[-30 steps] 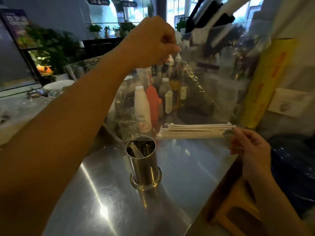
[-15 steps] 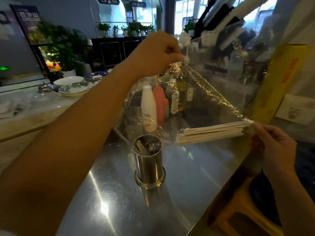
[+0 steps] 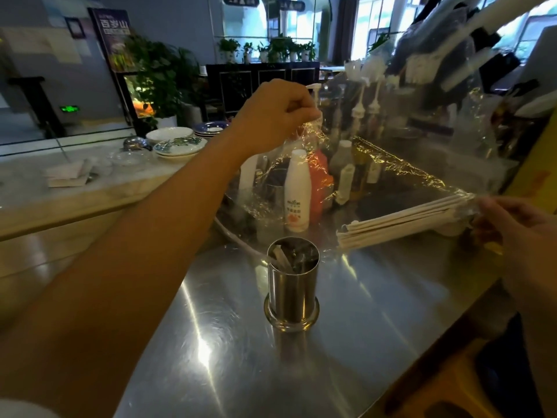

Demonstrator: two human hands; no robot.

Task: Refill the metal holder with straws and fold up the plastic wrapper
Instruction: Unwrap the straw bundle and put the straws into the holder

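One camera on my head, looking forward and down at close range: counter [image 3: 211,342] below my fingers, left hand [image 3: 271,116] raised ahead, right hand [image 3: 512,218] at the frame's right edge.

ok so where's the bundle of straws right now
In the head view the straws are right of centre, held by the right hand inside the clear wrapper, above the counter and right of the metal holder.

The steel counter [image 3: 376,297] bears the metal holder [image 3: 292,292] and, apparently, a white bottle [image 3: 297,191].
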